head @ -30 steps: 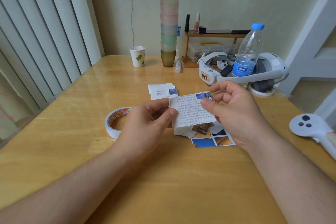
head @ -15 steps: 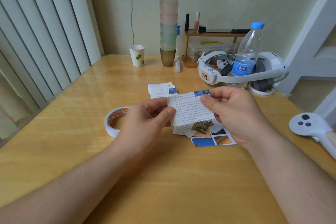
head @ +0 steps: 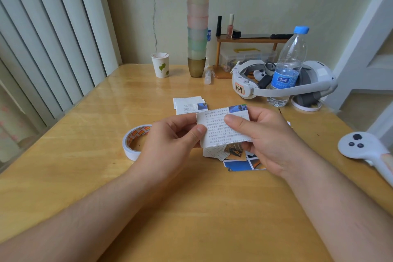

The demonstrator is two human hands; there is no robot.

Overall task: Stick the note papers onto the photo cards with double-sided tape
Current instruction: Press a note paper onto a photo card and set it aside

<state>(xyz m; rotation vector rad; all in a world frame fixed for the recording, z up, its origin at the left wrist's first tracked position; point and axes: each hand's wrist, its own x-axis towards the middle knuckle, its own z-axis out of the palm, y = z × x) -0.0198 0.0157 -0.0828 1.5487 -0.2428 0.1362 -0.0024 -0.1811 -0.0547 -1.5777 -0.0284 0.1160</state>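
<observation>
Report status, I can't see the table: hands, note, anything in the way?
Both hands pinch the note: left hand, right hand. Card behind it. Tape idle at left. Nothing in the way.

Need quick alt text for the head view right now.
Both hands, left and right, pinch a printed note paper laid on a photo card above the wooden table. A tape roll lies left; loose photo cards lie beneath.

Your two forearms bare to the frame edge, no sleeves showing, your left hand (head: 172, 140) and right hand (head: 270, 140) bare, ungloved, nails short
</observation>
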